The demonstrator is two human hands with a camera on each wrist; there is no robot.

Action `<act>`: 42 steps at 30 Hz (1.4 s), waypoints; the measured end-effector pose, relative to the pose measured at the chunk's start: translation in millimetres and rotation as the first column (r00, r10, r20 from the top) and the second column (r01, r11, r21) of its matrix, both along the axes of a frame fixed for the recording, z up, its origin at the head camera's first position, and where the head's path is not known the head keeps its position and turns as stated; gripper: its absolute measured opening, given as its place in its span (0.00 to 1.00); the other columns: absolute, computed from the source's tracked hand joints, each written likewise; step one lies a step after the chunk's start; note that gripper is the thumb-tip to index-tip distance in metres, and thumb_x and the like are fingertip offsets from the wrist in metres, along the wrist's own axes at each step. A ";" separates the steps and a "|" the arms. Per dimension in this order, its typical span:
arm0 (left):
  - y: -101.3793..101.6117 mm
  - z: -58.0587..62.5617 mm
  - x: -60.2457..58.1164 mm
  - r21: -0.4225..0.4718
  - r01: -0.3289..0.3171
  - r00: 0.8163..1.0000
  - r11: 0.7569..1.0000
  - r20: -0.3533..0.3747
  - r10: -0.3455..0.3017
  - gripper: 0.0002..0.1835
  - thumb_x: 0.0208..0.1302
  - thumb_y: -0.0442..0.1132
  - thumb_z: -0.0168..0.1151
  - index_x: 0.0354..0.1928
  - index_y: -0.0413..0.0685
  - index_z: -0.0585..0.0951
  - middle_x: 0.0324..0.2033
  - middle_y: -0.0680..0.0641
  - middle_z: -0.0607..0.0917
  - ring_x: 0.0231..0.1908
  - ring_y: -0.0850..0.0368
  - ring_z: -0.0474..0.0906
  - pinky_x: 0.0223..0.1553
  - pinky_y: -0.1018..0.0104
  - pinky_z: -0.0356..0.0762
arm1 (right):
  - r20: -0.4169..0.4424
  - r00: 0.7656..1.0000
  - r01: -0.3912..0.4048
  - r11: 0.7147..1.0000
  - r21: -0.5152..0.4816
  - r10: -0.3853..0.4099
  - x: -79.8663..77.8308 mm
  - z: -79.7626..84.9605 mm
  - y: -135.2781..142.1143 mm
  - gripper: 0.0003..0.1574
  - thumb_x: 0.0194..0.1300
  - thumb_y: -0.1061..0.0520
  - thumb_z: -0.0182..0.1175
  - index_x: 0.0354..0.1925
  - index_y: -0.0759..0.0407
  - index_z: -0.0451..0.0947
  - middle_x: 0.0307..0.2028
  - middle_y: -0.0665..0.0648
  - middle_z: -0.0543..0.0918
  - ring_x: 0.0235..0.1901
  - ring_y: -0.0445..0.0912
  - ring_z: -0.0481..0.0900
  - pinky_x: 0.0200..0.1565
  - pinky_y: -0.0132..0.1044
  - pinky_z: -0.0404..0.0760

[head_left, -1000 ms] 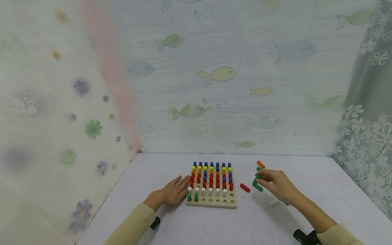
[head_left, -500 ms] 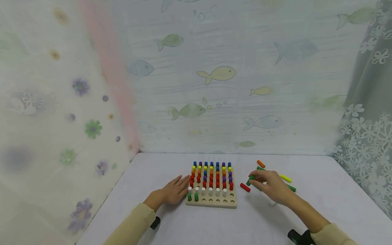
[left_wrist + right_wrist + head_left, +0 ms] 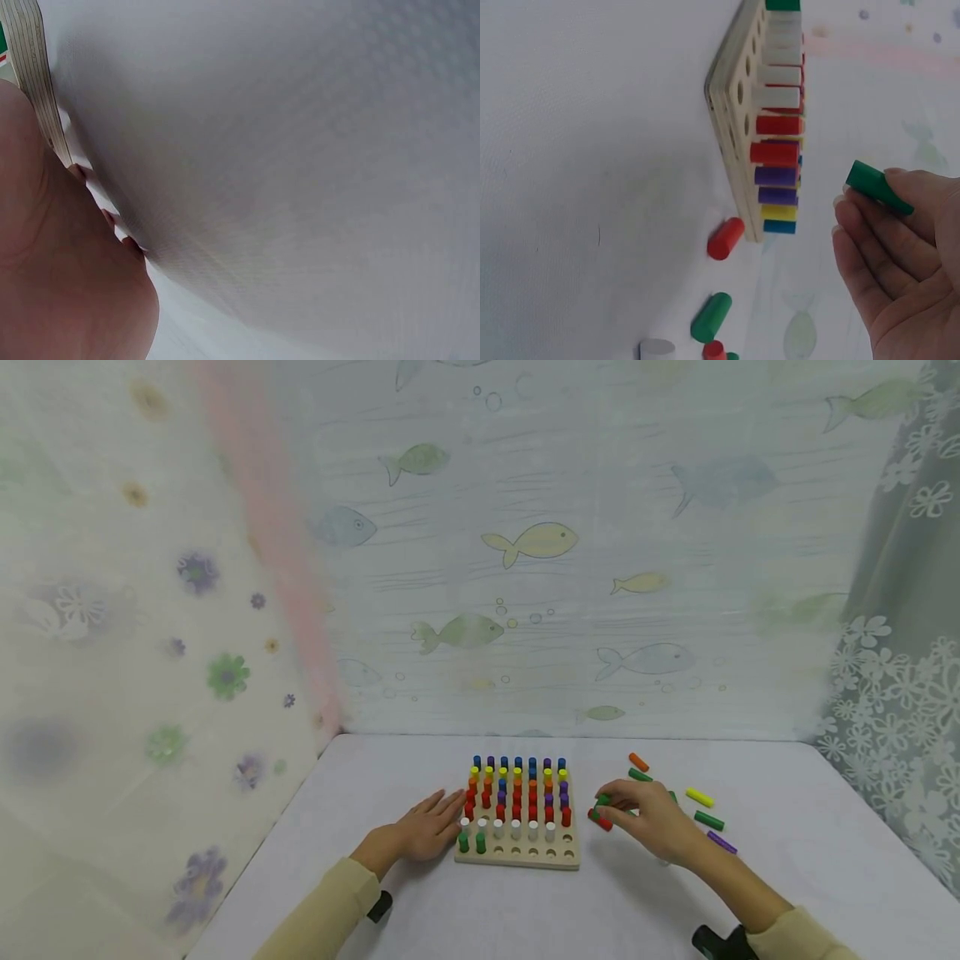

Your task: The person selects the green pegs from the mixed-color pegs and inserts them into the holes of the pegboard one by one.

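Note:
A wooden pegboard point(image 3: 525, 862) stands mid-table with rows of blue, yellow, orange, purple, red and white pegs. Two green pegs point(image 3: 481, 842) fill the left end of its nearest row; the other holes there are bare. My left hand point(image 3: 427, 828) rests on the table, fingers straight against the board's left side; the left wrist view shows the board's edge point(image 3: 37, 67) beside it. Between thumb and fingertips, my right hand point(image 3: 652, 820) pinches a green peg point(image 3: 874, 185). It is raised right of the board, overlapping a loose red peg point(image 3: 600, 821) in the head view.
Loose pegs lie on the white cloth to the right: orange point(image 3: 638, 762), green point(image 3: 640, 774), yellow point(image 3: 700, 797), another green peg point(image 3: 709, 821) and purple point(image 3: 722, 842). The right wrist view also shows a white peg point(image 3: 658, 349). A fish-patterned curtain point(image 3: 525, 677) hangs behind the table.
My right hand has moved left toward the board with the green peg, uncovering yellow, green and purple pegs behind it. The left hand has stayed still.

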State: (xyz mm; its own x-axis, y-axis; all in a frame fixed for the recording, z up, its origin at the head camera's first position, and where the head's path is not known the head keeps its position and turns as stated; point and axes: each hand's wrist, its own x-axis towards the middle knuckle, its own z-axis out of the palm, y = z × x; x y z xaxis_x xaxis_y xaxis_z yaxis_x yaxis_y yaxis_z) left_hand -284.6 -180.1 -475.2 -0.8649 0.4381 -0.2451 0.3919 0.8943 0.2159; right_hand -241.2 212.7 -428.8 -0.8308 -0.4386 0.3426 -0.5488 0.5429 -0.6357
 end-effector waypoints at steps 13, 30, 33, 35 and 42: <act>-0.4 -1.3 -2.6 -0.006 -0.007 1.000 1.000 0.009 0.007 0.35 0.81 0.57 0.40 0.83 0.54 0.51 0.81 0.52 0.52 0.80 0.45 0.43 0.77 0.42 0.49 | 0.036 0.999 -0.015 1.000 0.023 0.015 -0.7 0.2 -15.0 0.11 0.72 0.55 0.65 0.49 0.58 0.84 0.39 0.46 0.88 0.39 0.39 0.84 0.41 0.34 0.85; -1.3 0.2 -0.7 0.004 0.006 1.000 1.000 0.024 -0.006 0.35 0.82 0.57 0.39 0.82 0.52 0.51 0.82 0.51 0.52 0.80 0.43 0.42 0.78 0.42 0.45 | 0.065 0.996 -0.062 0.998 0.015 0.061 -0.7 -6.8 -33.4 0.11 0.71 0.56 0.65 0.48 0.61 0.84 0.39 0.49 0.89 0.39 0.39 0.85 0.44 0.36 0.86; -1.5 -0.2 -0.6 0.001 0.000 1.000 1.000 0.026 0.000 0.35 0.82 0.57 0.38 0.83 0.53 0.50 0.82 0.52 0.51 0.81 0.44 0.41 0.78 0.43 0.45 | 0.079 0.994 -0.078 0.997 0.013 0.076 -0.2 -8.4 -37.7 0.11 0.71 0.57 0.65 0.48 0.61 0.84 0.40 0.50 0.89 0.38 0.39 0.84 0.43 0.35 0.86; -1.4 0.1 -0.2 0.003 -0.003 1.000 1.000 0.023 0.003 0.35 0.82 0.57 0.39 0.83 0.53 0.51 0.81 0.52 0.52 0.81 0.45 0.42 0.78 0.43 0.46 | 0.082 0.993 -0.090 0.996 0.009 0.089 0.5 -9.1 -40.6 0.10 0.71 0.58 0.65 0.48 0.61 0.84 0.39 0.50 0.89 0.38 0.39 0.84 0.42 0.35 0.85; 0.1 1.7 1.6 0.006 -0.002 1.000 1.000 0.007 0.002 0.35 0.81 0.57 0.40 0.82 0.52 0.52 0.81 0.52 0.53 0.80 0.44 0.43 0.77 0.43 0.49 | 0.102 0.990 -0.102 0.995 0.002 0.101 2.4 -10.4 -50.9 0.11 0.72 0.56 0.65 0.49 0.59 0.84 0.39 0.52 0.89 0.38 0.38 0.84 0.44 0.33 0.85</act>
State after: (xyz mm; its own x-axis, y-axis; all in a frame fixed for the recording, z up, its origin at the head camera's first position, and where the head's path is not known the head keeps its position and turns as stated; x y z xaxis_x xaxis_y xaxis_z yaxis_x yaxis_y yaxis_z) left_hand -283.0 -180.1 -473.5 -0.8639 0.4382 -0.2485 0.3890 0.8937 0.2237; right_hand -238.8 161.8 -439.3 -0.8121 -0.5248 0.2551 -0.5340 0.4923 -0.6874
